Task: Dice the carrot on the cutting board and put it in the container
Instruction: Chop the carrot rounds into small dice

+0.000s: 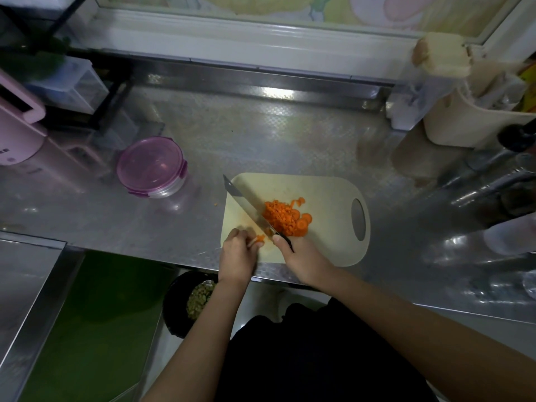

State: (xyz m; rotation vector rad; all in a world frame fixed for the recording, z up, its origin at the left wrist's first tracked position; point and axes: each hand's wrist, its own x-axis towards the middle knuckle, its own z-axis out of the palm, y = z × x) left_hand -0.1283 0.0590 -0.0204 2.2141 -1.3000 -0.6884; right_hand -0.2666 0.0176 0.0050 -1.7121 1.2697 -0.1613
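A cream cutting board (324, 192) lies on the steel counter. On it sits a pile of diced and sliced carrot (285, 216). My right hand (301, 258) grips the black handle of a knife (246, 204), whose blade slants up and left beside the pile. My left hand (239, 250) pinches a small piece of carrot (259, 238) at the board's near left corner, just left of the blade. A round clear container with a purple lid (152, 166) stands closed on the counter, left of the board.
A pink appliance (17, 132) stands at the far left, a cream bin (464, 117) at the back right, and metal faucet parts (493, 181) to the right. Below the counter edge sits a dark bin with scraps (191, 303).
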